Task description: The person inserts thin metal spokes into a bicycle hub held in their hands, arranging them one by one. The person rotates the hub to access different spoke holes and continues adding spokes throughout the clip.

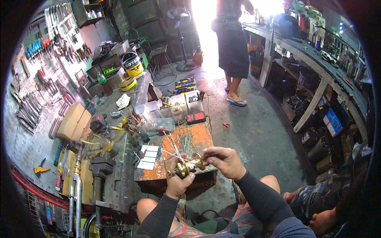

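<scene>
Gripping a brass fitting (183,169) in front of the chest, above the near edge of an orange bench (198,139), both hands work close together. The fitting looks like solid metal with a rounded body and a thinner stem toward the right, so it is probably heavy for its size, stiff, and somewhat slick where polished. It seems unlikely to break, though a fall to the concrete floor (254,131) could dent it. The rounded body gives the surest hold, while the stem suits only a fingertip grip.

The left hand (177,183) rises from below, fingers and thumb curled shut around the body, wrist bent back so the piece faces up. The right hand (224,160) comes in from the right with its forearm in a dark sleeve, fingers drawn together and pinching the stem end. Whether the stem is a separate part cannot be told.

Thin wires (178,144) lie spread on the bench just beyond the hands. A vise (101,168) stands to the left, and another person (232,43) stands well apart by the bright doorway.
</scene>
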Tool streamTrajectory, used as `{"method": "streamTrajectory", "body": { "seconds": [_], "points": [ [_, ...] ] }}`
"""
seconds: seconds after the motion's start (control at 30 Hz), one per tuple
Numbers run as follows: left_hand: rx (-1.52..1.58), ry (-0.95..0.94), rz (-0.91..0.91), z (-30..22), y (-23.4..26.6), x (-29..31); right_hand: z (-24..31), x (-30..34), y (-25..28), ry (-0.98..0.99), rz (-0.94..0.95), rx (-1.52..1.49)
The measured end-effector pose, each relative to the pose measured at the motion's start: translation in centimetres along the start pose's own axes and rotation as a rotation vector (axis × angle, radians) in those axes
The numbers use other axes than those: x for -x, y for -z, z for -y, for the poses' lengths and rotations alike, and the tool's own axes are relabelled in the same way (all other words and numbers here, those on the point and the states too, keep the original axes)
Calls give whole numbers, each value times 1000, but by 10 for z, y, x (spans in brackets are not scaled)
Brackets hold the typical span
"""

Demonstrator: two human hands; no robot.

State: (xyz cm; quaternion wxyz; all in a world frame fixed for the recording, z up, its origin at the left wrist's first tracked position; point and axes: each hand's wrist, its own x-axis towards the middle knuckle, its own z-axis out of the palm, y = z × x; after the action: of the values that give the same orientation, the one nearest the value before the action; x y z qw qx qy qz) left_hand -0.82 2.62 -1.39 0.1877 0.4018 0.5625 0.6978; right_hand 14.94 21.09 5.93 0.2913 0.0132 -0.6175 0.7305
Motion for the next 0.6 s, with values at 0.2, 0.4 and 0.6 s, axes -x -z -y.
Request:
{"method": "streamTrajectory", "body": {
  "seconds": [0.2, 0.4, 0.6],
  "points": [
    [134, 55, 197, -30, -12, -2, 10, 3, 9, -237, -218, 13],
    [3, 17, 320, -27, -14, 2, -31, 7, 36, -505, -257, -475],
    [138, 138, 330, -42, -10, -2, -30, 23, 0, -579, -173, -720]
  ]
}}
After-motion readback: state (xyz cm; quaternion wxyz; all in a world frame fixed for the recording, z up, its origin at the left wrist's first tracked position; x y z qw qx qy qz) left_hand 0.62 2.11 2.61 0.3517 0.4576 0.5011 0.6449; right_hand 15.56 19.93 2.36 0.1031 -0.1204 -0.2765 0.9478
